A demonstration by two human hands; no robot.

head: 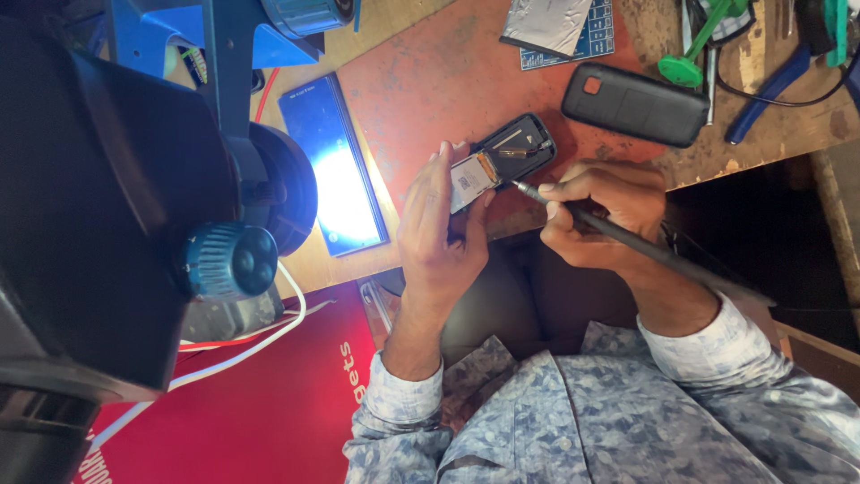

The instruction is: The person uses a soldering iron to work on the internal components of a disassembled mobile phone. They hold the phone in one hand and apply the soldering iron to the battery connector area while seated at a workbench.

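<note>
My left hand (439,224) grips an opened small black phone (515,148) at the near edge of the workbench, with its little display module (470,179) folded out on a ribbon under my thumb. My right hand (600,215) holds a thin dark tool (645,246) like a pen. The metal tip of the tool touches the phone right next to the display module. Both of my sleeves are blue patterned cloth.
A black phone back cover (636,105) lies on the reddish mat (430,81) farther away. A lit smartphone (331,166) lies to the left. A microscope body (134,197) with a blue knob fills the left. Green and blue tools (708,45) lie at the top right.
</note>
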